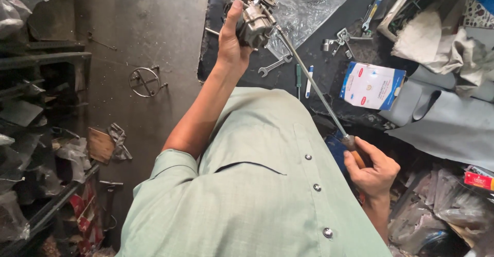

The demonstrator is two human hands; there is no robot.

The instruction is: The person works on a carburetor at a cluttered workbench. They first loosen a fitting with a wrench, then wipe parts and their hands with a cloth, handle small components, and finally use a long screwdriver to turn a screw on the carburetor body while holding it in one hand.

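The carburetor (pixel 252 20), a greasy grey metal lump, is up in the air at the top middle of the frame, gripped tight in the left hand (pixel 231 43) with the thumb running up its side. The right hand (pixel 371 172), lower right, is wrapped around the wooden handle of one long screwdriver (pixel 314 90), and the shaft runs diagonally up so the tip sits right at the carb body.

How far along? My read is mid-job: the tip is on the part, the carb looks in one piece, and I can't tell if any screw is out yet. So most of it looks left to do.

Going outward, the dark bench (pixel 319 66) behind holds one open-ended spanner (pixel 272 65) just below the carb, two slim tools beside it (one green-handled (pixel 298 79), one white and blue (pixel 309 81)), one clear plastic bag (pixel 309 2) at the top, one small metal bracket part (pixel 339 40), and one white and blue box (pixel 371 85) at the right. One wire ring stand (pixel 145 80) sits on the floor at the left.
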